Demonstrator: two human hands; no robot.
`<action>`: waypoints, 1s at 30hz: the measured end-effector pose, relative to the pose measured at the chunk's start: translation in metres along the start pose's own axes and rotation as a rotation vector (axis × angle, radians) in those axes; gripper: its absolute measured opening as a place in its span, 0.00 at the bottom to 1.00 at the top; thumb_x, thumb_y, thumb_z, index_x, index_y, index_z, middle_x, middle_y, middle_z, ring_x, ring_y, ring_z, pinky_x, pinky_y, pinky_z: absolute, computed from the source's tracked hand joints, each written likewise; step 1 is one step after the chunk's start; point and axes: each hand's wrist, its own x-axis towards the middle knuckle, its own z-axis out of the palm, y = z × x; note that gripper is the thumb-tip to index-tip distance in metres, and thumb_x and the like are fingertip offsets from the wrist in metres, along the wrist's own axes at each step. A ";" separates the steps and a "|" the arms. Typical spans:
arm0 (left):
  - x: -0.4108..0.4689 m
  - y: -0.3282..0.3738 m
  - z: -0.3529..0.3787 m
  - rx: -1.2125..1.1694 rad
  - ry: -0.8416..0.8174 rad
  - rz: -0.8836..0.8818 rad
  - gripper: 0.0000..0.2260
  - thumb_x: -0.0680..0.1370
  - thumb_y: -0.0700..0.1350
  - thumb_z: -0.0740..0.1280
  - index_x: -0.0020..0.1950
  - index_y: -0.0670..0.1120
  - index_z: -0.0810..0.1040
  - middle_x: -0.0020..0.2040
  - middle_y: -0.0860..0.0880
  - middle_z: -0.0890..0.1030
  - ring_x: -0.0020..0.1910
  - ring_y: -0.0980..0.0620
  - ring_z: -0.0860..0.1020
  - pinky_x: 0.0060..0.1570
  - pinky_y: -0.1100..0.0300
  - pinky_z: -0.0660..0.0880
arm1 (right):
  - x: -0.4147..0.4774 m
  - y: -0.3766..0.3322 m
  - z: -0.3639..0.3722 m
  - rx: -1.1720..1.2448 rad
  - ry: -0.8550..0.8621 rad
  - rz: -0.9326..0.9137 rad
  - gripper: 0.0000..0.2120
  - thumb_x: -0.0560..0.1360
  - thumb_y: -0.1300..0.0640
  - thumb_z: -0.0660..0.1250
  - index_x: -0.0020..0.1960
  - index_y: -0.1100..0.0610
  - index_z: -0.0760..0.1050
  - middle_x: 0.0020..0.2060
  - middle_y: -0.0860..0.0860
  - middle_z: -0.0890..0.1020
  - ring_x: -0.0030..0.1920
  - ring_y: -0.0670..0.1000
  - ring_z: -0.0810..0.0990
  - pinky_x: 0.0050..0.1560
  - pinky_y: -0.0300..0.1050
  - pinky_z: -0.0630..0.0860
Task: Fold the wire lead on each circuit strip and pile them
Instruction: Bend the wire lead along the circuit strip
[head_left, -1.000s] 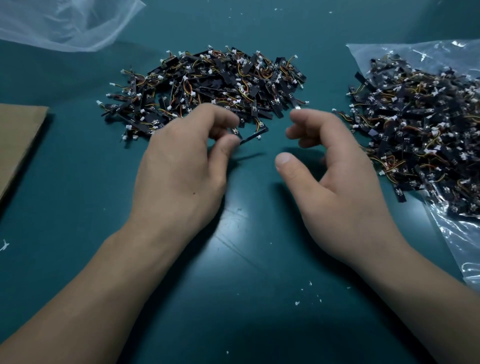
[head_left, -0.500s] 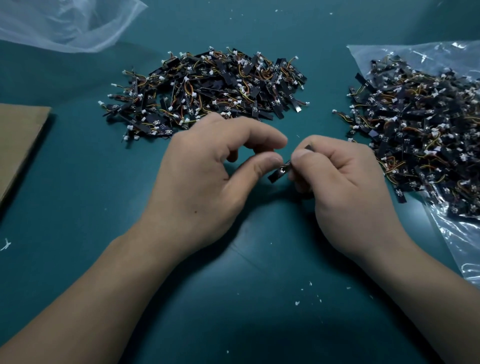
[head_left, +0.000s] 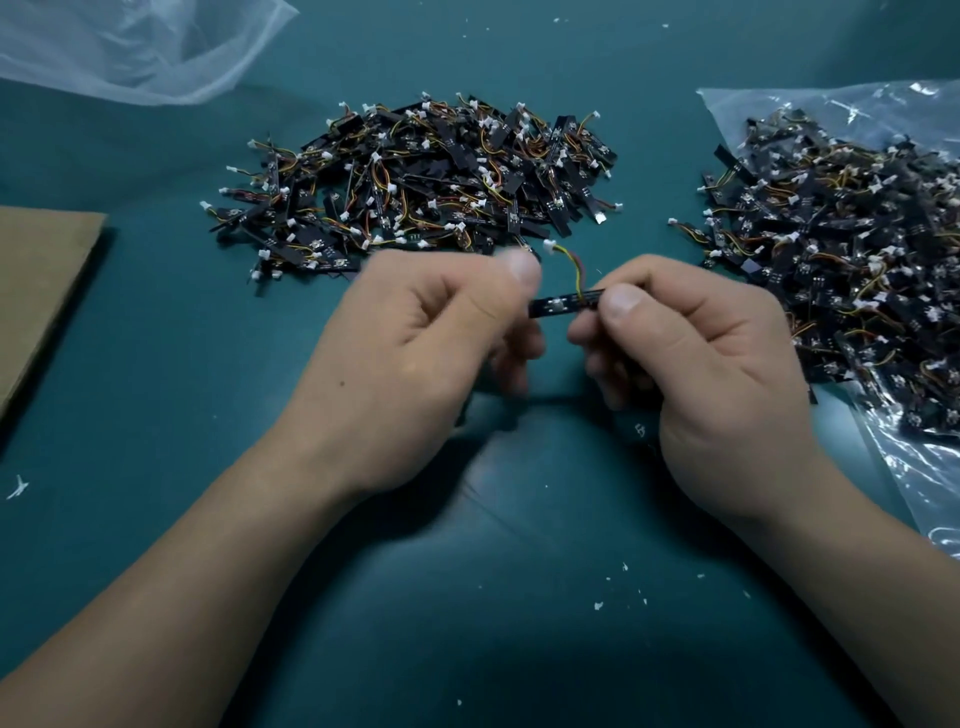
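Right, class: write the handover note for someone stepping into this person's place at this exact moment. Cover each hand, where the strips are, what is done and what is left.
Right hand: pinches one end of a circuit strip held above the table.
Left hand: closed at the strip's other end; blur hides the exact grip.
Wire lead: sticks up, white plug on top, not yet folded.
Centre pile lies on the green table; a second heap sits on a clear bag to the right, probably the unfolded stock.
Left to do: fold this lead, add the strip to the centre pile, then work through the heap.
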 end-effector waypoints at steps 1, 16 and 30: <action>-0.001 0.002 0.001 0.017 -0.051 0.017 0.15 0.81 0.48 0.63 0.36 0.47 0.80 0.28 0.52 0.79 0.25 0.60 0.72 0.28 0.65 0.67 | -0.001 0.000 0.001 -0.020 -0.018 -0.005 0.13 0.80 0.52 0.63 0.40 0.52 0.80 0.33 0.56 0.80 0.29 0.48 0.74 0.30 0.41 0.71; -0.001 0.007 0.000 0.132 -0.082 0.035 0.14 0.76 0.42 0.65 0.30 0.49 0.75 0.26 0.44 0.73 0.26 0.49 0.70 0.28 0.57 0.65 | 0.000 -0.003 0.003 -0.117 -0.072 0.026 0.13 0.78 0.51 0.62 0.40 0.54 0.80 0.29 0.50 0.80 0.28 0.54 0.73 0.30 0.43 0.70; -0.002 0.009 -0.003 0.038 -0.177 0.028 0.13 0.76 0.40 0.64 0.30 0.47 0.77 0.25 0.49 0.75 0.25 0.50 0.70 0.26 0.58 0.65 | -0.003 -0.004 0.001 -0.034 -0.129 0.038 0.13 0.77 0.52 0.61 0.38 0.56 0.79 0.31 0.55 0.80 0.29 0.52 0.75 0.29 0.41 0.71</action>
